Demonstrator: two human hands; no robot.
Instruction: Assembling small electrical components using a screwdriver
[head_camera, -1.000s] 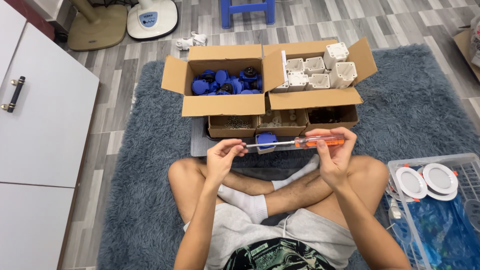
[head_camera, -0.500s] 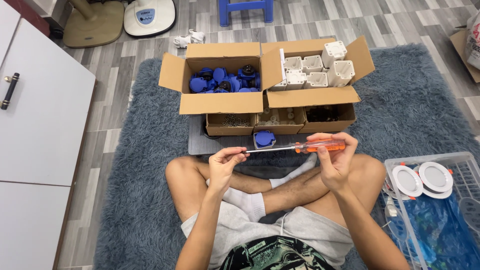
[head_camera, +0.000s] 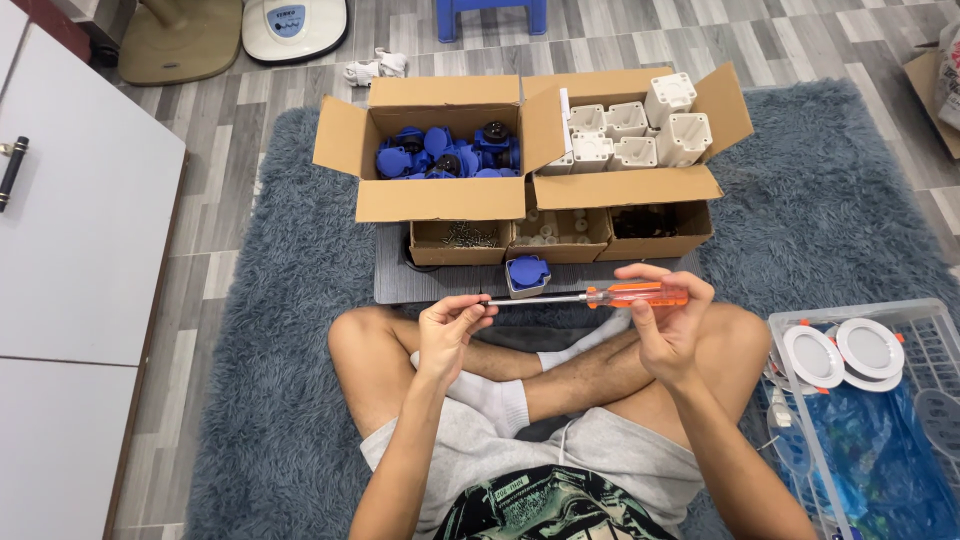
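Observation:
My right hand (head_camera: 665, 325) grips the orange handle of a screwdriver (head_camera: 600, 296) that lies level in front of me. My left hand (head_camera: 450, 328) pinches at the tip of its metal shaft; whether something small sits between the fingers is hidden. Just beyond the shaft, a blue socket piece on a white base (head_camera: 527, 274) rests on a grey board (head_camera: 392, 280). I sit cross-legged on a grey shaggy rug (head_camera: 270, 350).
Behind the board stand a cardboard box of blue parts (head_camera: 440, 160), a box of white housings (head_camera: 630, 130) and three small trays (head_camera: 560, 236) of screws and bits. A clear bin (head_camera: 870, 400) with round white lamps is at my right. White cabinet (head_camera: 80, 220) at left.
Both hands and the screwdriver have stayed almost in place; the view shifted slightly. My left fingers keep working at the shaft's tip.

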